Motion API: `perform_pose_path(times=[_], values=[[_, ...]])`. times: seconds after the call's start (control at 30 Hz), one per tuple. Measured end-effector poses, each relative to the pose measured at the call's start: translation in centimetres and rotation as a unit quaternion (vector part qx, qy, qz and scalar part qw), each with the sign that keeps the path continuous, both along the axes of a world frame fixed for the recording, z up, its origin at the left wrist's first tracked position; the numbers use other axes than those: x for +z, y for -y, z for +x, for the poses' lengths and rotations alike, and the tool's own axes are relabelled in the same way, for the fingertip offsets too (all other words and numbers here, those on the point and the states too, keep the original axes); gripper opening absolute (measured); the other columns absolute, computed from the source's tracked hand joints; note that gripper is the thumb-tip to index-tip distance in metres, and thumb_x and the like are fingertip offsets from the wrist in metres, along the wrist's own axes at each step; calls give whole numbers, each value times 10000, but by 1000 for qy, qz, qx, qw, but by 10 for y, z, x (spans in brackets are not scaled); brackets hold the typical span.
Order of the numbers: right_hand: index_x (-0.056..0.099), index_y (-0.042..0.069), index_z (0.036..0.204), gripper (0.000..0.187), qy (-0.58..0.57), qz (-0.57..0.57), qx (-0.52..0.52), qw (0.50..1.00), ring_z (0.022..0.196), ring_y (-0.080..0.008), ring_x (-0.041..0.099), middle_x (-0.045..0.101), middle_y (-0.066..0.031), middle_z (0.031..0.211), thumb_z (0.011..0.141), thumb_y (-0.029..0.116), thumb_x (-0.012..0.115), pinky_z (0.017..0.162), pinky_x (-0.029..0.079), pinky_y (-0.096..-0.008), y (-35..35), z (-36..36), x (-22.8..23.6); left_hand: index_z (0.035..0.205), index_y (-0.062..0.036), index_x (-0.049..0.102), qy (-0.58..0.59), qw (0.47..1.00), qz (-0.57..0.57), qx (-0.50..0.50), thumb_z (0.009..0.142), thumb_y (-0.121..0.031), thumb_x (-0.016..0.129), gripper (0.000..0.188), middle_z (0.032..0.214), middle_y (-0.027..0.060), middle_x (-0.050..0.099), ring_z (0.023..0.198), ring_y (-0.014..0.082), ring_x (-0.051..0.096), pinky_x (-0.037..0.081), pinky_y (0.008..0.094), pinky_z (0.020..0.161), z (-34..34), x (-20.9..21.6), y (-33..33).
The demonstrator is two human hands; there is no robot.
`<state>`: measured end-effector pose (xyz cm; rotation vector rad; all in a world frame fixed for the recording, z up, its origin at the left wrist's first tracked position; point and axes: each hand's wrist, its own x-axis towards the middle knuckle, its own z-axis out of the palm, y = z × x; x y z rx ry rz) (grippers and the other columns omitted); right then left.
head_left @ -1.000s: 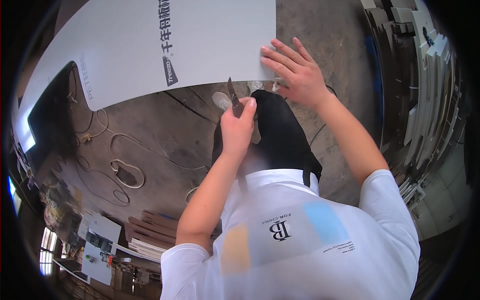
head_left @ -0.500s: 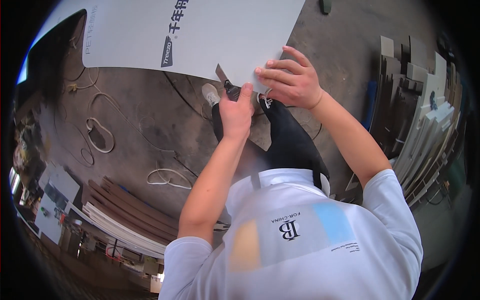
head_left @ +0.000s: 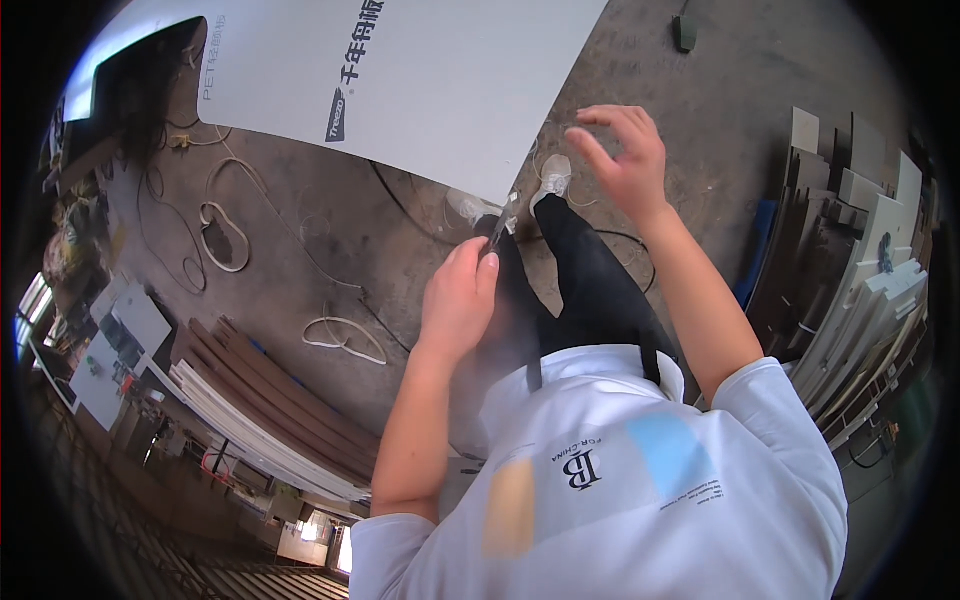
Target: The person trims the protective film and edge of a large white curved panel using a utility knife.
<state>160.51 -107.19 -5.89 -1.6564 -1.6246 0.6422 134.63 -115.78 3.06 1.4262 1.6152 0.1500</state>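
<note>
A large pale board (head_left: 450,90) with dark printing spans the top of the view, its near corner pointing toward me. My left hand (head_left: 460,300) is closed round a utility knife (head_left: 499,232) with a dark handle. The knife's blade stands up right by that corner; whether it touches the board I cannot tell. Off the board's right edge, my right hand (head_left: 632,160) is in the air, fingers apart and bent, holding nothing.
Below the board are my shoes (head_left: 553,178) on a concrete floor with loose cables and a looped pale strap (head_left: 343,341). Stacked boards and strips (head_left: 870,270) stand at right. Long brown and white strips (head_left: 270,405) lie at lower left. A dark green object (head_left: 684,34) lies at upper right.
My right hand has let go of the board's edge and moved right. The left hand with the knife has come down toward me, and the blade now leans right by the corner.
</note>
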Motion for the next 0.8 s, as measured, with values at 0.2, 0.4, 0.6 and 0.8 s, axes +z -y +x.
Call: perform_pose_path(times=[0.2, 0.4, 0.6, 0.8], values=[[722, -29, 1093, 469, -313, -203, -41, 927, 902, -118, 665, 744, -54, 964, 991, 428, 698, 803, 518, -271, -29, -16, -20, 1269, 22, 638, -15, 999, 3, -50, 1054, -299, 559, 394, 1037, 228, 716, 949, 401, 692, 533, 428, 860, 2, 3, -15], [733, -15, 1040, 463, -363, -279, -19, 889, 850, -109, 675, 727, -43, 886, 986, 443, 696, 794, 519, -265, -36, -27, -27, 1259, 16, 650, -15, 994, -110, 17, 1077, -306, 546, 384, 774, 75, 656, 538, 135, 583, 486, 317, 550, 2, -2, -14], [736, -19, 974, 450, -398, -295, -55, 867, 816, -125, 695, 724, -43, 868, 978, 430, 700, 774, 526, -270, -36, -33, -17, 1263, 1, 655, -42, 992, -117, 8, 1080, -297, 537, 370, 716, 50, 622, 522, 113, 574, 475, 305, 526, 7, 10, -17], [730, -20, 933, 437, -402, -295, -77, 864, 800, -116, 679, 706, -35, 827, 972, 415, 706, 749, 530, -267, -34, -37, -17, 1242, 28, 667, -65, 988, -135, 36, 1058, -309, 514, 413, 1172, 257, 704, 1099, 446, 660, 517, 480, 959, 17, 7, -16]])
